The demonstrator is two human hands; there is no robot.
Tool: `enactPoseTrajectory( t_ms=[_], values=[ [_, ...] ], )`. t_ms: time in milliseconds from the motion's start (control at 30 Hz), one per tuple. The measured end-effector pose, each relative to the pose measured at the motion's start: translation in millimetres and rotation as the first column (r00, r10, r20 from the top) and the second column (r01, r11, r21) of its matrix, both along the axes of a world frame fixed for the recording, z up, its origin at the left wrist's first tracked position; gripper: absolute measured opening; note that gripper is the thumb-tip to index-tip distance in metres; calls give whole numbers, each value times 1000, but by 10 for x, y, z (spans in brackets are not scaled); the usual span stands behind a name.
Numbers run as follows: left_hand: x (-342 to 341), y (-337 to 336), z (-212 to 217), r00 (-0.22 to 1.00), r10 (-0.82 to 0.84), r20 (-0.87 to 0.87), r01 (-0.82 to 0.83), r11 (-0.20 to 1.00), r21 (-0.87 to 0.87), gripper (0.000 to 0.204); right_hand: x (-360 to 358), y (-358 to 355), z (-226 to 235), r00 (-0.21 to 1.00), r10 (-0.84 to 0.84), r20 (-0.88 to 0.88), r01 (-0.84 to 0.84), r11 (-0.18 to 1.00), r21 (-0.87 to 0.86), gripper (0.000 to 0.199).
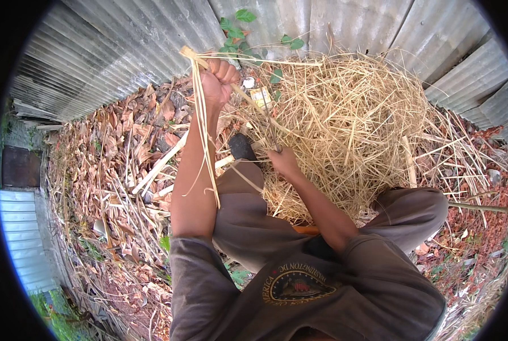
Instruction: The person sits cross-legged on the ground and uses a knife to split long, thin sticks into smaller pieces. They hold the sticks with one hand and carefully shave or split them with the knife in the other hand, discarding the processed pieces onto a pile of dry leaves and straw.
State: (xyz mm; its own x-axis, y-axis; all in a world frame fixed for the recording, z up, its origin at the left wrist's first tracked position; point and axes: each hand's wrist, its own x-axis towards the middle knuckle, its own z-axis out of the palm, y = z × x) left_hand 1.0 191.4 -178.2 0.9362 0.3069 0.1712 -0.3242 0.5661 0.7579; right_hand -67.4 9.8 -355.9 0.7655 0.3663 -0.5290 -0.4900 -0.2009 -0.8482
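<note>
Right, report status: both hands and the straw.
Left hand raised, fist shut on a bunch of pale straw strips hanging down. Right hand low, grip on strands at the straw pile. Nothing blocking.

Ground [475, 227]: bare reddish earth. Dry brown leaves [112, 142] cover the left side. 1 large pile of dry straw [350, 119] lies far right, against the corrugated metal fence [123, 51].

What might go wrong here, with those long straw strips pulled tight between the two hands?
The thin strips gripped in the raised left hand might snap or slip under tension. Near the right hand, a dark narrow tool, possibly a blade, lies close to fingers. The loose straw pile could snag trailing ends.
</note>
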Motion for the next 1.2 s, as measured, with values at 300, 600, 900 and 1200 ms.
enactPoseTrajectory(
  t_ms=[300, 600, 900, 1200],
  values=[
    [232, -186, 83, 992, -125, -12, 125, 992, 6, 45, -36, -273, -738, 989, -149, 10, 149, 989, 20, 24],
    [320, -221, 46, 998, 23, -59, -26, 999, -44, 40, -29, -139, 502, 983, -12, 184, -36, 966, 255, 25],
    [142, -266, -25, 900, 435, -31, -436, 896, -83, 33, -201, 192, 287, 974, -128, 184, 88, 973, 215, 27],
    [86, -132, -82, 878, 474, -69, -476, 879, -14, 36, -212, 327, -150, 925, -36, 377, 34, 999, 13, 25]
  ],
)
